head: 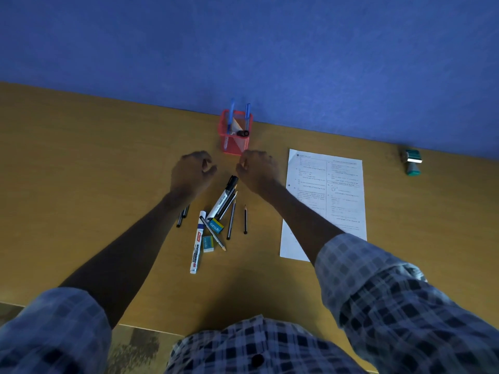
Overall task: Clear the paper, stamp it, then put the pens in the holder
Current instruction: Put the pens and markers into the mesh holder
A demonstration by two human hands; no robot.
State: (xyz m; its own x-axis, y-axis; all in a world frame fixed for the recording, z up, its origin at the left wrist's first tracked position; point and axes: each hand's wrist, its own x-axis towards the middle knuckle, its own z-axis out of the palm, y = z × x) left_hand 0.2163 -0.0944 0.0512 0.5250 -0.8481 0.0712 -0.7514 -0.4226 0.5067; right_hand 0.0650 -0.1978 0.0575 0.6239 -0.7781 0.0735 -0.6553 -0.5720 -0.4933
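A red mesh holder (235,141) stands against the blue wall with two blue pens (231,114) upright in it. My left hand (191,172) and my right hand (258,168) hover just in front of the holder, fingers curled, nothing visible in either. Below them lies a pile: a black-capped marker (222,198), a white whiteboard marker (197,242), several pencils (245,220) and two erasers (216,226). The printed paper (337,195) lies flat to the right, partly under my right forearm. A green stamp (412,163) rests far right near the wall.
The wooden desk (81,171) runs left to right, its near edge (151,330) by my checked shirt. Two dark pens (181,217) peek out from under my left forearm. The blue wall (270,49) closes off the back.
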